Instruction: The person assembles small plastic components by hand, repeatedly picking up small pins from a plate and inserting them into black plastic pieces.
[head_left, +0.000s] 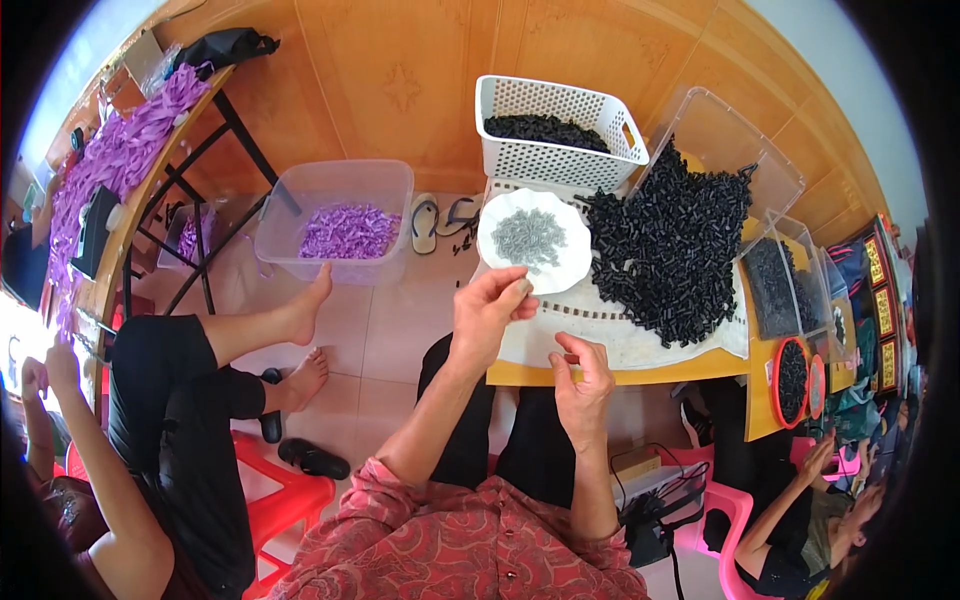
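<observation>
My left hand is over the near edge of a white scalloped plate. Its thumb and forefinger are pinched together, and whatever they hold is too small to make out. On the plate lies a heap of small grey metal-looking pieces. My right hand hovers at the front edge of the yellow table, thumb and forefinger apart with nothing visible between them. Beyond it a large pile of short black pieces covers a white cloth. A line of small dark pieces runs across the cloth.
A white perforated basket of black pieces stands at the back, beside a tipped clear bin. On the floor at left is a clear tub with purple pieces. People sit on both sides, the left one's bare foot near the tub.
</observation>
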